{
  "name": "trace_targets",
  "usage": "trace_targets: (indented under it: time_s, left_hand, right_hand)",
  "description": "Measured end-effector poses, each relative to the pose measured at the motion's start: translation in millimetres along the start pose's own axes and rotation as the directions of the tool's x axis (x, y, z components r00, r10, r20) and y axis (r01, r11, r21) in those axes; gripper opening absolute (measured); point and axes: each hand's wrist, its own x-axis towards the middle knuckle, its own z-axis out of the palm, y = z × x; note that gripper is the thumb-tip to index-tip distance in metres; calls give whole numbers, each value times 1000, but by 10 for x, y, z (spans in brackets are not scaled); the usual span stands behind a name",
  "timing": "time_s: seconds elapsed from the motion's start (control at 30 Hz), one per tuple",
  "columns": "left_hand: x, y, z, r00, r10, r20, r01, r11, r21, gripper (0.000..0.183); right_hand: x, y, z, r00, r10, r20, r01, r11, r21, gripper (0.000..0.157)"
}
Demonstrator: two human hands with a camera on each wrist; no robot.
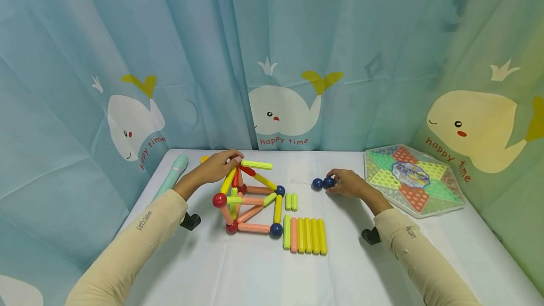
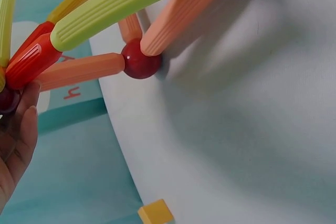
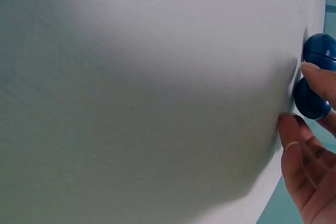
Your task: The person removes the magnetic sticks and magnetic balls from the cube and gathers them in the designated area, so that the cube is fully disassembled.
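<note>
A frame of magnetic rods and balls (image 1: 253, 228) stands left of the table's middle, with red balls on its left side and blue balls on its right. At its raised top my left hand (image 1: 217, 166) grips a red ball (image 2: 7, 101), mostly covered by the fingers in the head view. Red rods (image 2: 34, 61) and a light green rod (image 1: 257, 165) join there. To the right, my right hand (image 1: 349, 184) pinches the nearer of two blue balls (image 1: 328, 182). The other blue ball (image 1: 317, 183) sits against it on the left.
Two short green rods (image 1: 288, 201) lie right of the frame. Below them is a row of longer rods (image 1: 308, 235), green, pink and yellow. A hexagonal marble game board (image 1: 414, 178) lies at right; a mint-coloured tube (image 1: 173, 174) and a yellow block (image 2: 156, 212) are at left.
</note>
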Motion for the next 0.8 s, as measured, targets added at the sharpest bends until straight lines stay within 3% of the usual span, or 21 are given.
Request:
trace_targets:
  time_s: [0.43, 0.6, 0.7, 0.8]
  left_hand:
    - [-9, 14, -8, 1000, -3, 3, 3, 1000, 2, 37]
    - [-9, 19, -5, 1000, -5, 8, 5, 1000, 0, 37]
    - [-8, 22, -7, 1000, -4, 9, 4, 1000, 0, 37]
    - [-7, 26, -15, 1000, -1, 4, 1, 1000, 3, 36]
  right_hand:
    - [-164, 65, -55, 998, -62, -23, 63, 998, 14, 56]
    - [-221, 69, -150, 991, -79, -109, 88, 994, 73, 54]
    - [-226, -50, -186, 979, -109, -172, 132, 983, 127, 44]
    - [-220, -316, -180, 973, -150, -175, 183, 965, 186, 33]
